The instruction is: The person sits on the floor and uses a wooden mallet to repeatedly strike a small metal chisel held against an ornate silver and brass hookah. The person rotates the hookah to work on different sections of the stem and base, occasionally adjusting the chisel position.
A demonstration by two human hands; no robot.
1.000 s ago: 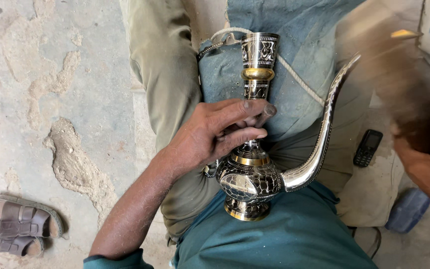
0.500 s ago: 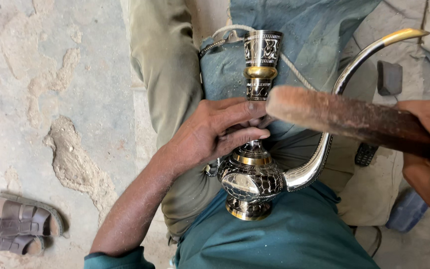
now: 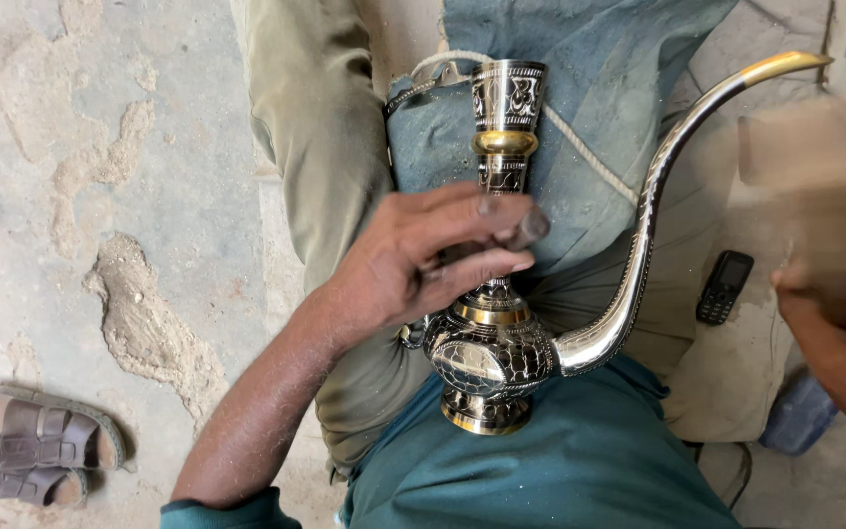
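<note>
He sits on the ground with the ewer lying across his lap, foot toward his belly and mouth pointing away over his knees. His left hand lies over the slim neck, fingers curled around a short dark punch whose blunt head pokes out just past the fingertips. The tip of the punch is hidden under the fingers, so I cannot tell exactly where it sits on the neck.

Off beyond those fingertips, the right hand is a blur, closed around something brown and blocky, probably a wooden mallet; the smear hides how the fingers wrap it.

To my eye this is the chasing step: the punch is set against the engraved neck, the striker raised. The next blow wants the punch held dead still and square, and the left hand pressing the ewer into the lap so it doesn't roll.

The long curved spout sweeps up past the fingertips. A small black phone lies on the cloth beyond it. A pair of sandals sits well behind the wrist, on the cracked floor.
</note>
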